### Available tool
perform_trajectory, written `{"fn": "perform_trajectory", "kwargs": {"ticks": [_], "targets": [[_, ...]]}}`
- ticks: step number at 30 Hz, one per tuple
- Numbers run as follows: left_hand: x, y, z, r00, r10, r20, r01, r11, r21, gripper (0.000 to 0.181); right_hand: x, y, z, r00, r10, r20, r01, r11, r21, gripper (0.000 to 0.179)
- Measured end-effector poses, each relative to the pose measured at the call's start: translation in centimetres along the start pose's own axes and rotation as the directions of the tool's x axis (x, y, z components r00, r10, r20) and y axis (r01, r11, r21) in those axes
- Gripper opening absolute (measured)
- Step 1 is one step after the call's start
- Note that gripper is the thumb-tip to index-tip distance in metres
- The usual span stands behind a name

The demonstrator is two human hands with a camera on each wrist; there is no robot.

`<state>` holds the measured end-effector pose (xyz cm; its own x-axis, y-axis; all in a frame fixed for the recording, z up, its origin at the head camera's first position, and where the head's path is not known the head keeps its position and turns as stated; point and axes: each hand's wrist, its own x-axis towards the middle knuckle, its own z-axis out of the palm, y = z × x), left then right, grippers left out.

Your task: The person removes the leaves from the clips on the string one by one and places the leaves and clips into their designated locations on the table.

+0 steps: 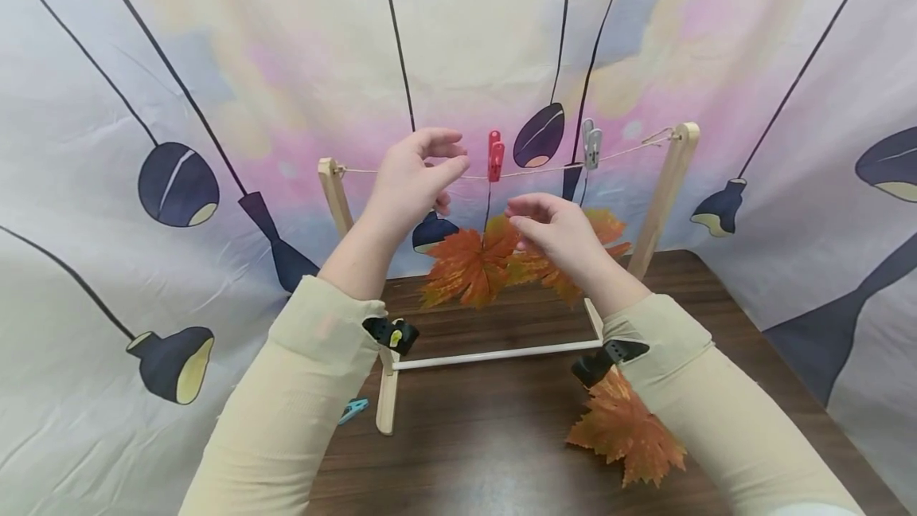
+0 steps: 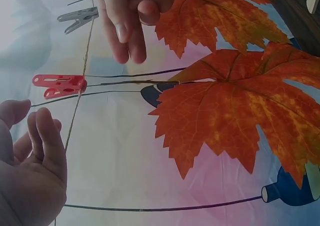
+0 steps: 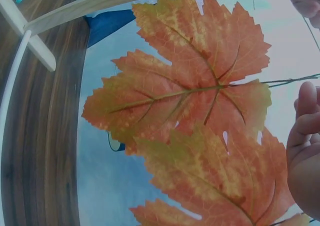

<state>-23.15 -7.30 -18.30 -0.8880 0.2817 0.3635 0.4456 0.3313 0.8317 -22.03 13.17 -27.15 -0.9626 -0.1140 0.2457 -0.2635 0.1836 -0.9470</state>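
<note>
A red clothespin (image 1: 495, 156) clips an orange maple leaf (image 1: 473, 265) by its stem to a twine line (image 1: 537, 172). Farther right, a grey clothespin (image 1: 591, 143) sits on the same line, with a second leaf (image 1: 605, 228) hanging below, partly hidden by my right hand (image 1: 557, 233). That hand is just right of the first leaf's stem, fingers loosely bent and holding nothing. To the left of the red clothespin is my left hand (image 1: 419, 173), its fingers relaxed and apart from the pin. Bare fingers (image 2: 47, 141) show beside the line in the left wrist view.
Wooden posts (image 1: 662, 197) and a white crossbar (image 1: 494, 355) form the rack on a dark wood table (image 1: 473, 452). A loose maple leaf (image 1: 630, 432) lies under my right forearm. One blue clothespin (image 1: 353, 411) rests near the rack's left foot. Behind hangs a lamp-patterned cloth (image 1: 286, 38).
</note>
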Motion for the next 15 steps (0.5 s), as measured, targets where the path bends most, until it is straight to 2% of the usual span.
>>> {"fn": "perform_trajectory", "kwargs": {"ticks": [7,15], "targets": [[0.3,0.2,0.7,1.0,0.004,0.018,-0.004,1.0,0.011,0.041,0.4,-0.2,0.9,1.0,0.011,0.016,-0.012,0.999,0.035,0.037],[0.1,0.0,0.6,0.999,-0.008,0.04,0.006,1.0,0.028,0.044,0.7,-0.1,1.8,1.0,0.027,0.004,-0.027,0.999,0.019,0.036]]}}
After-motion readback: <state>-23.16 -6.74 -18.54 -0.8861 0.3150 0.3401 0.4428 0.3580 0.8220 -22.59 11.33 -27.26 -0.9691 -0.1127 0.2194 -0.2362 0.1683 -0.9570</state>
